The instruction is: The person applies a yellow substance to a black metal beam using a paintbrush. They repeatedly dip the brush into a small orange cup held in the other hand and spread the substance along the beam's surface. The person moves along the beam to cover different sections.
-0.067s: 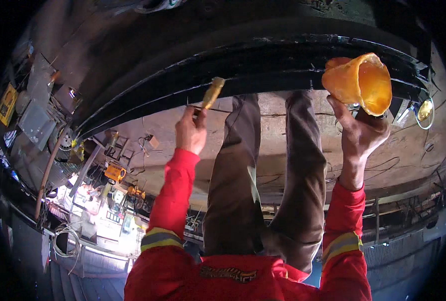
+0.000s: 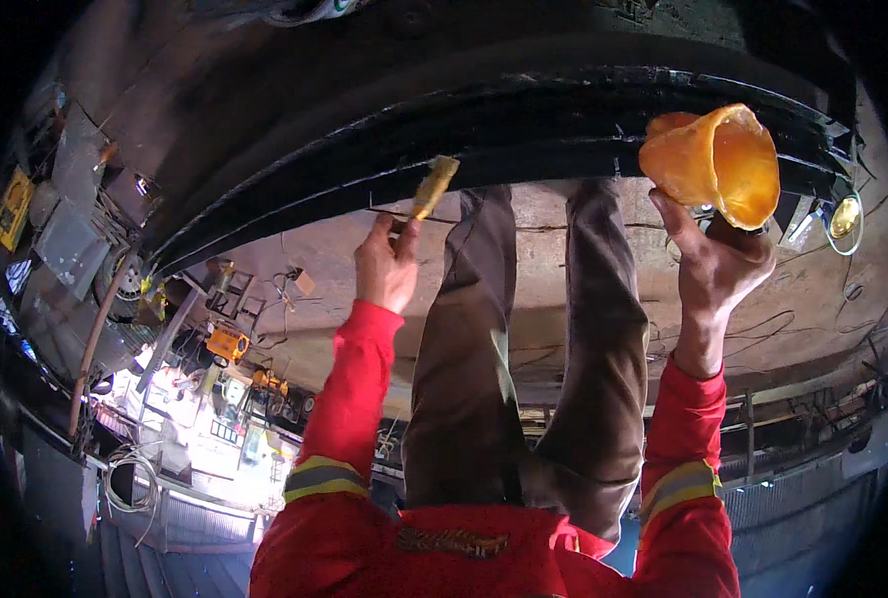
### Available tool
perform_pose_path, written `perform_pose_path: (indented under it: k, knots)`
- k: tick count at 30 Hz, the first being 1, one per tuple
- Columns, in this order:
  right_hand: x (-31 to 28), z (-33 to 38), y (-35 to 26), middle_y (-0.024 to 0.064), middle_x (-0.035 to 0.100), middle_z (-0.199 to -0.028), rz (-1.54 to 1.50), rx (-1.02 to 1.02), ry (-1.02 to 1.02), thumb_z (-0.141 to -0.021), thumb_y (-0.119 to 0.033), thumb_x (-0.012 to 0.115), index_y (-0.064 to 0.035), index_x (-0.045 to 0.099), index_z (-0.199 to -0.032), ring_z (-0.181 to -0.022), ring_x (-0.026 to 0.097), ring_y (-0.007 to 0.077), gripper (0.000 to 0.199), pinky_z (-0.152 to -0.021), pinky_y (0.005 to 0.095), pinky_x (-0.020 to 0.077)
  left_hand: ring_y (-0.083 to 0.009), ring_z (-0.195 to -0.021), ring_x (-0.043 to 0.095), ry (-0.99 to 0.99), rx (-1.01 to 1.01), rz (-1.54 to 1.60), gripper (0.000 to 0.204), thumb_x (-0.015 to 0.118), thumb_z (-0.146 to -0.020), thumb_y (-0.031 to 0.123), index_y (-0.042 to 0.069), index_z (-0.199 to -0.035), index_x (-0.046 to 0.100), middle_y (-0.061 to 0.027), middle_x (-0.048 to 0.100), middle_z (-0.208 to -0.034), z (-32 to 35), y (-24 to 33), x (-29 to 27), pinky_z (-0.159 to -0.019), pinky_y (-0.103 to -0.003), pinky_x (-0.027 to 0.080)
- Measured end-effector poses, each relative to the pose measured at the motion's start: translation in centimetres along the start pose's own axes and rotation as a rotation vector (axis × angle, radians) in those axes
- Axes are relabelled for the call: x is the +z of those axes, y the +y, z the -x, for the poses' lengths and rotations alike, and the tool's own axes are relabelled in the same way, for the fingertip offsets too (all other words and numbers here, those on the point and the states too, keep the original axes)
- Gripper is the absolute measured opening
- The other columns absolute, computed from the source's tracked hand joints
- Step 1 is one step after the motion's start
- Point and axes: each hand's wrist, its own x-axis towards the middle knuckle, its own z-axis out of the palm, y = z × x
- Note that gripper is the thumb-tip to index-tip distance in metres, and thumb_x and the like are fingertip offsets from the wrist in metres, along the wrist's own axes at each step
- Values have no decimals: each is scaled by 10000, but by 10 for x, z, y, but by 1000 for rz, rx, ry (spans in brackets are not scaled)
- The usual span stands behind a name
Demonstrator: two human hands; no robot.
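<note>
The container [image 2: 711, 164] is orange, brush [image 2: 436, 187] yellowish, sleeves [image 2: 357, 369] red, striped yellow-grey.

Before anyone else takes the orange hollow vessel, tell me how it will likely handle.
The orange hollow vessel looks thin at the rim, so probably light for its size. Its glossy surface may be slippery. With those rounded sides, it could roll if laid down.

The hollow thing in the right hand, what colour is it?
The hollow thing is orange; it shows best in the head view.
</note>
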Motion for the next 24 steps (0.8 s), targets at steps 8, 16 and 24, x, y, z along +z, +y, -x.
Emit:
perform_pose_path:
  k: [8,16,24]
  knots:
    - [-22,6,5,-27,655,-796,-46,26,-29,-642,-137,900,24,675,-937,-687,525,38,404,-631,196,386,-405,-747,651,-19,-50,117,231,605,-926,253,33,-904,538,-203,652,-763,36,52,56,-659,-460,494]
    - [-47,7,14,-15,664,-802,-44,27,7,-649,-124,896,40,680,-949,-714,552,50,404,-659,209,417,-362,-831,650,-34,439,-494,106,669,-817,132,99,-916,654,-147,687,-863,-52,93,-44,-720,-442,505]
    - [-43,1,18,53,716,-906,-120,-24,-26,-668,-52,869,60,682,-998,-805,643,87,395,-794,251,494,-386,-765,639,-382,955,-983,123,669,-741,78,117,-841,610,-165,645,-761,-115,122,-29,-629,-503,489]
